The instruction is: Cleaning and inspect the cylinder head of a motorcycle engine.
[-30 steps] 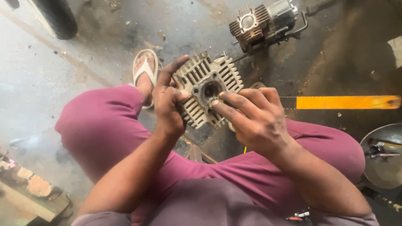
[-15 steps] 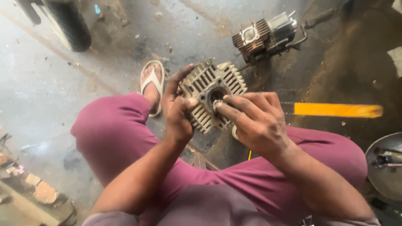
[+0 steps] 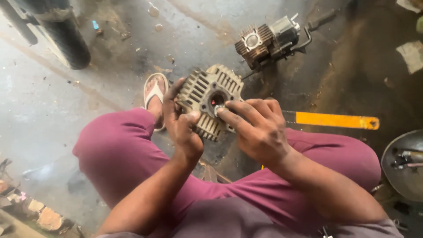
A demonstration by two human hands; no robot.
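Gripping finned cylinder head point(image 3: 207, 99), left hand point(image 3: 183, 125); right hand point(image 3: 257, 125) pinching small part at its bore.

1. Soft daylight fills the scene, brightest on the pale concrete floor point(image 3: 39, 110) at the left, which looks hazy and washed out.
2. The right side falls into deep shade; the dark ground point(image 3: 379, 83) there loses most of its detail.
3. No hard shadows show, only a soft dark patch under the raised knees.
4. A metal bowl point(image 3: 403, 163) at the near right catches a dull sheen along its rim.
5. Focus is fair at the centre: the fins of the finned metal part point(image 3: 209, 99) read clearly.
6. The near edge, with forearms and lap, is slightly soft.
7. The tyre point(image 3: 61, 37) at the far left leans, bent by wide-angle distortion.
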